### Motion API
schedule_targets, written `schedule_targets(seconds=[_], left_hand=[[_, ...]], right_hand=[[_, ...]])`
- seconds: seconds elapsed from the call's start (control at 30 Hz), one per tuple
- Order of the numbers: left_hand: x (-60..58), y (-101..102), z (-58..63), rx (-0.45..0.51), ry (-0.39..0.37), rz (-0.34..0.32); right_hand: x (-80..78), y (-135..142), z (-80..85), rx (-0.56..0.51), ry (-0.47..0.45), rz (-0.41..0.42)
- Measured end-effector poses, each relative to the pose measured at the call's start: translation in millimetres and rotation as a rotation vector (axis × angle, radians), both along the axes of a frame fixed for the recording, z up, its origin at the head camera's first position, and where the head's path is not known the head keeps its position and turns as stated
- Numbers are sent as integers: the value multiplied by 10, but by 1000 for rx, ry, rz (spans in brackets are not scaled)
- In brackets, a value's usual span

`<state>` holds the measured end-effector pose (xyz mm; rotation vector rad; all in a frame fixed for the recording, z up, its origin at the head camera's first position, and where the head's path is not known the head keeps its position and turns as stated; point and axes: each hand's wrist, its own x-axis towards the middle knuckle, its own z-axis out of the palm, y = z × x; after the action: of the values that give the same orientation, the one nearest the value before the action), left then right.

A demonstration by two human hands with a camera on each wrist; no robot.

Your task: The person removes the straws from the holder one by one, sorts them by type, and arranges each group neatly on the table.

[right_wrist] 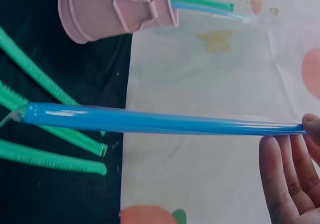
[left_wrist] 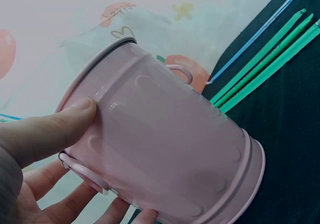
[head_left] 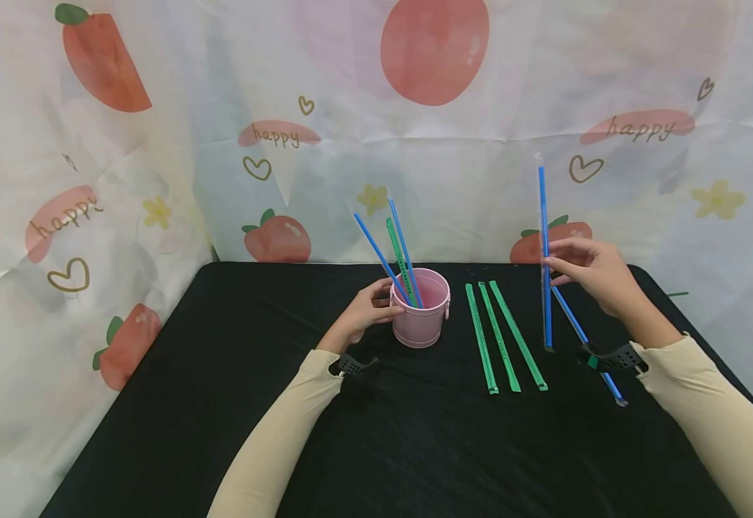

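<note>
My left hand (head_left: pixel 365 313) grips a small pink bucket (head_left: pixel 418 329) at its left side. In the left wrist view, the thumb lies on the bucket's outer wall and the fingers curl beneath, by a side handle. Two blue straws (head_left: pixel 373 239) and one green straw (head_left: pixel 394 243) lean leftward inside the bucket. Between thumb and fingertips, my right hand (head_left: pixel 593 273) pinches a blue drinking straw (head_left: pixel 548 309) in a clear wrapper. It stands nearly upright, to the right of the bucket. Another blue straw (head_left: pixel 571 316) lies aslant on the black cloth below the right hand.
Three green straws (head_left: pixel 498 334) lie side by side on the black tablecloth (head_left: pixel 376 446), between the bucket and the held straw. A white curtain (head_left: pixel 350 65) printed with fruit and hearts hangs behind the table and along its left side.
</note>
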<state>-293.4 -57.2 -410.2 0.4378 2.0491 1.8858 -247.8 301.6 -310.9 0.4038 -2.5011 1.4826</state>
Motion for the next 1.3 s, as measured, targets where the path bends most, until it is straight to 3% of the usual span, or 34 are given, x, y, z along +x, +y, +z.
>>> schedule_targets(seconds=[0.37,0.6,1.07,1.3], left_hand=[[-1,7,27,0,-10,-2],[-3,-2,21,-3,-9,-3],[3,5,39,1,-24,11],[8,11,36,3,-25,13]], right_hand=[[59,274,-56,31,-59,-27],[69,469,-119,21,-72,68],[90,729,-235,87,-112,58],[102,845,-276,156,-185,16]])
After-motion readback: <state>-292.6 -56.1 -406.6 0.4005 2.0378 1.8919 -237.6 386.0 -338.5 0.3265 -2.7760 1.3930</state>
